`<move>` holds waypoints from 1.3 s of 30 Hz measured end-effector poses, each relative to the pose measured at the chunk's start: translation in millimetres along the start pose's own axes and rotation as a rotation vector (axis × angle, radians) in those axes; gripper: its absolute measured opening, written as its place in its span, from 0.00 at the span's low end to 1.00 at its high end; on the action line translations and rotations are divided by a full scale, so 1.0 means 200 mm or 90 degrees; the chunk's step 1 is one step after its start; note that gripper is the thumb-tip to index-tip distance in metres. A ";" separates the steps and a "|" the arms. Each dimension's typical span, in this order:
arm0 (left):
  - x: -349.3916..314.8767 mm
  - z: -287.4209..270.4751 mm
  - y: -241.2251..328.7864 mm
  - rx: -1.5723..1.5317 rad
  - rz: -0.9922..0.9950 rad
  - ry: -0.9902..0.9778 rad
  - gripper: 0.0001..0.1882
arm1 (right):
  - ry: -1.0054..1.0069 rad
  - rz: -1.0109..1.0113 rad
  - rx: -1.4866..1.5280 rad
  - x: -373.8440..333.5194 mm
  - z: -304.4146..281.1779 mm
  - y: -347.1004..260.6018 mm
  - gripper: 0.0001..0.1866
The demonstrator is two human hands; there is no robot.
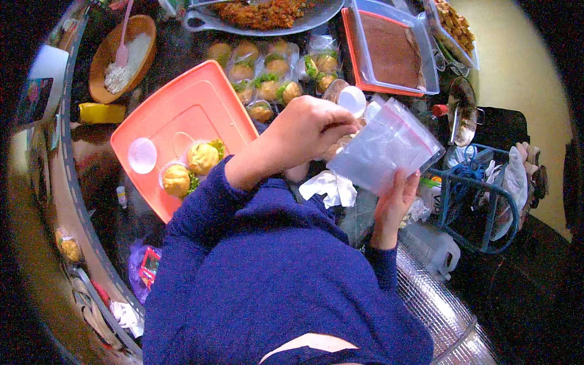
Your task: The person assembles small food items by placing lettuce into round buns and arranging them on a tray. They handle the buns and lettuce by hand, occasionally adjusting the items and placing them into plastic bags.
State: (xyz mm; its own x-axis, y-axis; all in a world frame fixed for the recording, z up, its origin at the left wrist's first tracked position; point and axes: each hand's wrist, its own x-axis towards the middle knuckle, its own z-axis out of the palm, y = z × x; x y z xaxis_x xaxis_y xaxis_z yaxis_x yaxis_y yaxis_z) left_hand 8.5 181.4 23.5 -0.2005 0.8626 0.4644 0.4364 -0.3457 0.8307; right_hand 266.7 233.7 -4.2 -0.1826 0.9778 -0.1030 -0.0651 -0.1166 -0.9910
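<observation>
My right hand [395, 204] holds a stack of clear plastic bags [389, 149] with a red strip along one edge, thumb and fingers at its lower side. My left hand [304, 131] reaches across to the bags' left edge, fingers curled in a pinch; whatever they hold is hidden. Left of it lies an orange lid [182, 106] bearing two yellow filled buns [204, 158] with green leaf, in paper cups, and an empty white paper cup [142, 156]. Farther off, several buns in clear bags [267, 76] sit in rows. White paper cups [351, 101] stand just beyond my left hand.
At the back are a pan of shredded orange-brown filling [261, 13] and a clear tub [429, 79] of brown food. A wooden bowl [146, 64] of white food with a pink spoon stands far left. To the right are a blue wire basket [480, 234] and a pan lid [463, 112].
</observation>
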 end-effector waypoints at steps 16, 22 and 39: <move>-0.29 -0.41 0.07 -0.235 -0.277 0.172 0.05 | -0.030 0.355 -0.163 -0.42 -0.17 0.30 0.14; -0.41 -0.50 0.12 -0.085 -0.232 0.133 0.04 | -0.338 0.439 -0.692 -0.26 -0.24 0.19 0.23; -0.70 -0.26 0.27 0.000 -0.215 0.019 0.05 | -0.754 -0.180 -0.395 -0.09 0.65 -0.22 0.09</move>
State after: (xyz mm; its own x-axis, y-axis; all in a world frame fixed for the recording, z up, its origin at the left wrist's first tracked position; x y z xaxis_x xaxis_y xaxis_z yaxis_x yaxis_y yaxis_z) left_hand 14.4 22.4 19.7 -0.3598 0.9172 0.1714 0.3414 -0.0415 0.9390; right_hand 144.6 198.3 51.6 -0.9803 0.1850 -0.0690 0.1490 0.4639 -0.8733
